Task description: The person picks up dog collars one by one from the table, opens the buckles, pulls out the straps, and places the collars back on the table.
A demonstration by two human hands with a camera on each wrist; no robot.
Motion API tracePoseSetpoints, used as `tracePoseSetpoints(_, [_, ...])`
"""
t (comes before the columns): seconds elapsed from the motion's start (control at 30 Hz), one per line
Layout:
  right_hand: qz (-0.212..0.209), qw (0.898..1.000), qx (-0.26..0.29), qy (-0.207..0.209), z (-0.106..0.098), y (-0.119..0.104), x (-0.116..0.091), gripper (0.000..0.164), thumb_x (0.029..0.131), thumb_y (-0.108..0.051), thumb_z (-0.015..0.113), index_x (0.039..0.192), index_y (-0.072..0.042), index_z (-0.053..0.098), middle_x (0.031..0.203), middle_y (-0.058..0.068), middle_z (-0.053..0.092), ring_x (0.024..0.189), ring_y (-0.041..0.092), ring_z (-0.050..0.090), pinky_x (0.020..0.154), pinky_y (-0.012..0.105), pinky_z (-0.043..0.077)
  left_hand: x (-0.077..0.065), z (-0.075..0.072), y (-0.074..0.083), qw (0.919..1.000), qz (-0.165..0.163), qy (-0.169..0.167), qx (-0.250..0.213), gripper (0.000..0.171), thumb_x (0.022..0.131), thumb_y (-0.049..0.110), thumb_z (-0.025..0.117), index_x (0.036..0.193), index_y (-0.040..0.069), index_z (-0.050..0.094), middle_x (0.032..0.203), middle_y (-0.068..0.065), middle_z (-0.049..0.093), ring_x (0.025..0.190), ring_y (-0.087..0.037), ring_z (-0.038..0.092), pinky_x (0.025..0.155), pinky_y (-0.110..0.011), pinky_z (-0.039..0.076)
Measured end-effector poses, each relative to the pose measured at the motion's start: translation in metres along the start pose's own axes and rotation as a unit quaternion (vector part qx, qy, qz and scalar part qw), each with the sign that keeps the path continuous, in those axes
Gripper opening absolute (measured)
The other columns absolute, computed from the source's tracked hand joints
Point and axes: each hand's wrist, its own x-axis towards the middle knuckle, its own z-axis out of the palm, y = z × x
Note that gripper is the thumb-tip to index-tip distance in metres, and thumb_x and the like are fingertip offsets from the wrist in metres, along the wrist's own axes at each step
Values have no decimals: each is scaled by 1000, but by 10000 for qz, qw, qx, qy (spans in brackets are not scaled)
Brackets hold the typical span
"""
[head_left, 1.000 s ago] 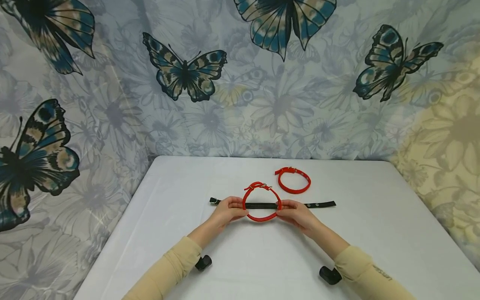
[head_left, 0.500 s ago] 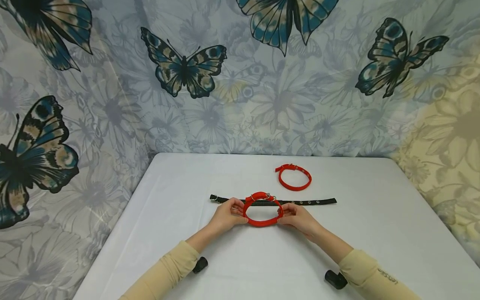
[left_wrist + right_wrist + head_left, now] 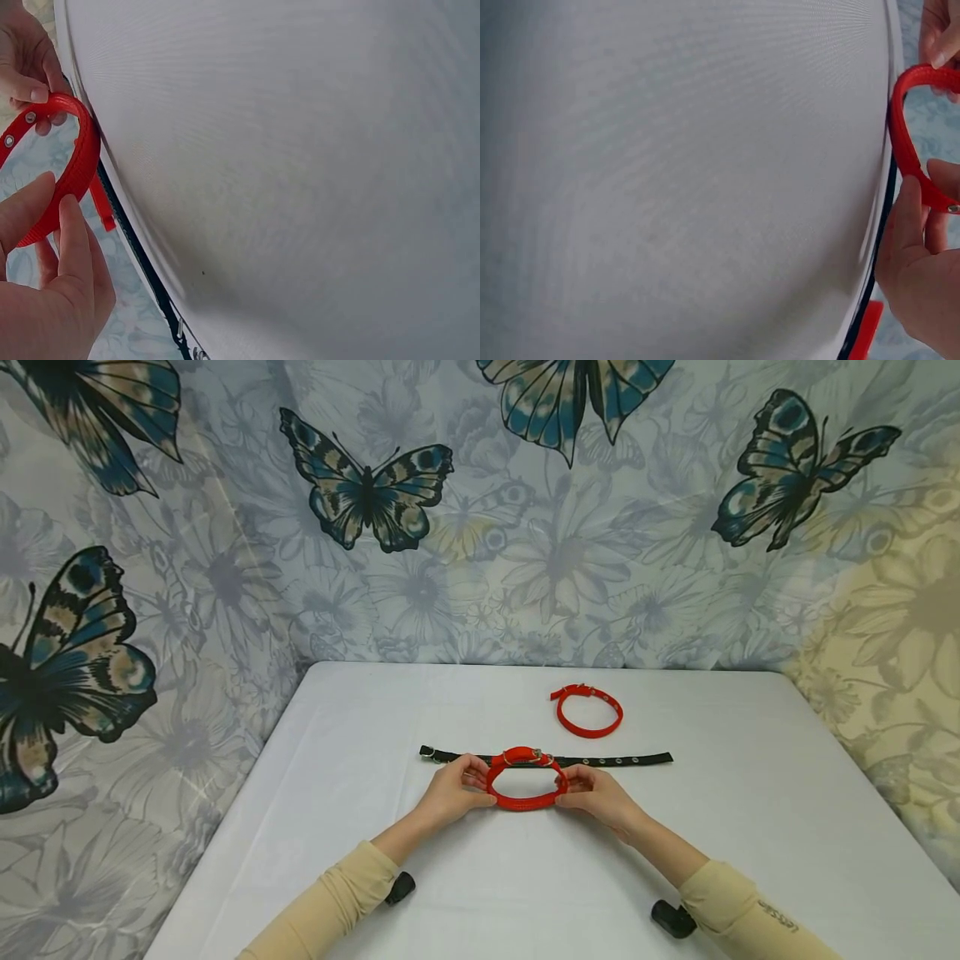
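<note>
Between both hands a red buckled collar is held as a loop, its buckle on the far side. My left hand pinches its left side between thumb and fingers; in the left wrist view thumb and fingertips press the red band. On the opposite side my right hand pinches the loop the same way, which the right wrist view also shows on the red band. Just behind the held collar lies a black collar, stretched out straight, its middle partly hidden by the red loop and the fingers.
A second red collar, buckled into a ring, lies farther back, right of centre. All of this is on a white-covered table. Behind it hangs a butterfly-patterned cloth. Black wrist-camera parts stick out below the sleeves.
The held red collar has tilted from nearly upright to flatter, its buckle side coming down and showing more of its outer face. Both hands keep their hold; the head view has shifted slightly.
</note>
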Motion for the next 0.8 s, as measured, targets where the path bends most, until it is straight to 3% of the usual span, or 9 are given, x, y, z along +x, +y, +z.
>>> tracePoseSetpoints(0.4, [-509,9984,-254,-4,-5,-4,-9,36,79,-13,72,109,-2,57,90,10,58,84,21,53,70,28,49,-1,0,-6,9998,139,39,106,36,70,3,78,98,9,57,88,-1,62,81,-15,60,71,-29,49])
tracePoseSetpoints(0.8, [-585,9979,-273,-88,-5,-6,-11,34,80,-12,71,109,0,57,89,9,59,84,21,54,70,28,50,-4,-4,-6,9997,209,-5,-79,34,73,12,78,101,12,59,94,1,63,86,-13,61,75,-26,48])
